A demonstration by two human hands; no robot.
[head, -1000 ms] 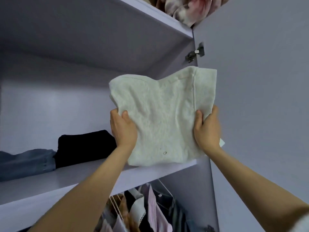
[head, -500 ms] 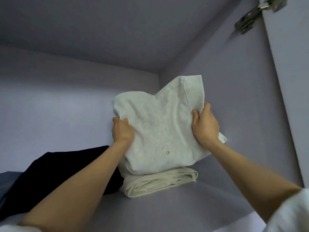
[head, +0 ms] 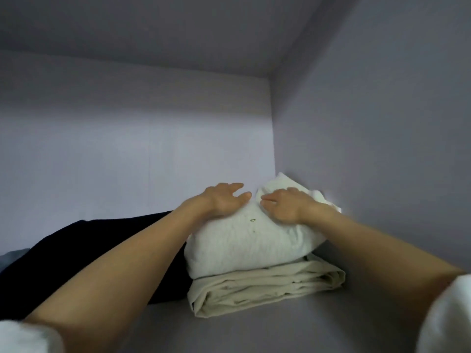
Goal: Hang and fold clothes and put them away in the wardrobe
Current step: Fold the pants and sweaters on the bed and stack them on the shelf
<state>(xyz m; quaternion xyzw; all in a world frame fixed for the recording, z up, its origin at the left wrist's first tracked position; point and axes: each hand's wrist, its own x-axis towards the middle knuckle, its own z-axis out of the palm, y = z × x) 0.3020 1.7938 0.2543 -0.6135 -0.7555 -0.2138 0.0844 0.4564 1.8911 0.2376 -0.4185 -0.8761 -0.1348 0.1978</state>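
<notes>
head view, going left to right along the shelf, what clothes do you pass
blue-grey garment at the left edge → black folded garment → the stack by the right wall: white folded garment lying on the cream folded garment.

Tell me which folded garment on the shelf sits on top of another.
The white fleecy garment, under both hands, lies on the cream folded one. The black garment lies directly on the shelf, beside them.

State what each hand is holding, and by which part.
Nothing is gripped: left hand and right hand rest flat on top of the folded white garment.
</notes>
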